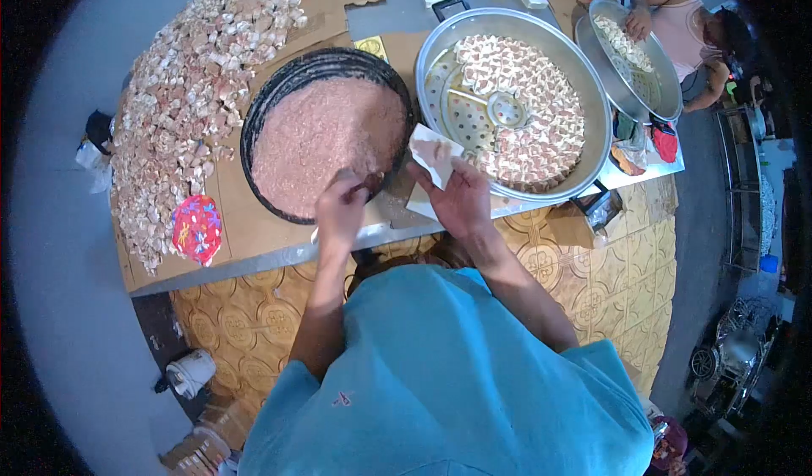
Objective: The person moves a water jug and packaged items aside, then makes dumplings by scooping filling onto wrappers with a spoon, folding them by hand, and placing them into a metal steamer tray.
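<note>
My right hand [463,195] holds a white square dough wrapper [441,173] with a smear of pink filling on its middle, between the bowl and the steamer. My left hand [342,210] is closed, fingertips together, at the near right side of a black bowl [254,190] of pink minced filling [313,138]; what it pinches, if anything, is hidden. More white wrappers [420,203] lie under my right hand at the table's edge. To the right, a large metal steamer pan [602,129] holds rows of small filled dumplings [541,79] around its perforated base.
A big heap of loose pale and reddish pieces [182,87] covers the cardboard at left, with a colourful patterned item [197,229] on it. A co-worker [689,32] reaches into a second steamer pan [668,95]. Cloths [630,142] lie near the right corner.
</note>
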A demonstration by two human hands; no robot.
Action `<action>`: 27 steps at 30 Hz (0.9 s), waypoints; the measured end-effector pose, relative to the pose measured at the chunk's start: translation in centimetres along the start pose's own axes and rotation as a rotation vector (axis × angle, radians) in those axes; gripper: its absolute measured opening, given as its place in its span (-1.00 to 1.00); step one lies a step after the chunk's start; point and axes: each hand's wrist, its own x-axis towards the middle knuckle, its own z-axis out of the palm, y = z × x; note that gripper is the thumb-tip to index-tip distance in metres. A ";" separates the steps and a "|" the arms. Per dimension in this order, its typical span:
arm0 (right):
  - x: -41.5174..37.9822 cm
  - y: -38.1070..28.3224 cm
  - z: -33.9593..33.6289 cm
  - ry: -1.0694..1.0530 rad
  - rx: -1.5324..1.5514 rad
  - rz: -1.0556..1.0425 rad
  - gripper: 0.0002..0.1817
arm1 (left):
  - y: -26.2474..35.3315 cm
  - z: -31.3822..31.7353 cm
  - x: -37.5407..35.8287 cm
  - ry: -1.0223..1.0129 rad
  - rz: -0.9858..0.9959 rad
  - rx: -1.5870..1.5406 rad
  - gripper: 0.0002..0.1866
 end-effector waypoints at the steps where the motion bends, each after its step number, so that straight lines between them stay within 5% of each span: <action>1: 0.4 0.4 -0.5 -0.025 0.003 0.029 -0.58 | 4.1 0.0 0.1 -0.147 -0.096 -0.028 -0.81; 3: 0.6 0.8 -0.7 -0.112 -0.107 0.092 -0.57 | 5.6 1.1 0.4 -0.275 -0.201 -0.162 -0.81; 5: 0.0 0.7 -0.4 -0.209 -0.651 0.065 -0.60 | 5.4 1.1 0.8 -0.250 -0.323 -0.277 -0.79; 8: -0.4 -0.1 -1.1 -0.239 -0.646 0.122 -0.63 | 5.1 0.5 0.4 -0.216 -0.392 -0.410 -0.78; 12: 0.7 1.1 -2.6 -0.159 -0.770 -0.114 -0.87 | 6.6 0.5 0.2 -0.243 -0.371 -0.482 -0.74; 14: -0.5 0.4 -0.6 -0.159 -0.631 -0.102 -0.75 | 7.3 0.2 0.6 -0.263 -0.437 -0.621 -0.77; 16: -0.8 0.7 -1.0 -0.177 -0.758 -0.102 -0.70 | 6.3 0.5 0.6 -0.289 -0.208 -0.499 -0.78; 21: -0.9 0.2 -0.9 -0.131 -0.573 -0.186 -0.63 | 9.2 -1.0 1.5 -0.394 -0.423 -0.674 -0.77; 27: -1.5 -0.8 -0.7 -0.155 -0.553 -0.220 -0.54 | 9.9 0.8 2.0 -0.556 -0.360 -0.593 -0.76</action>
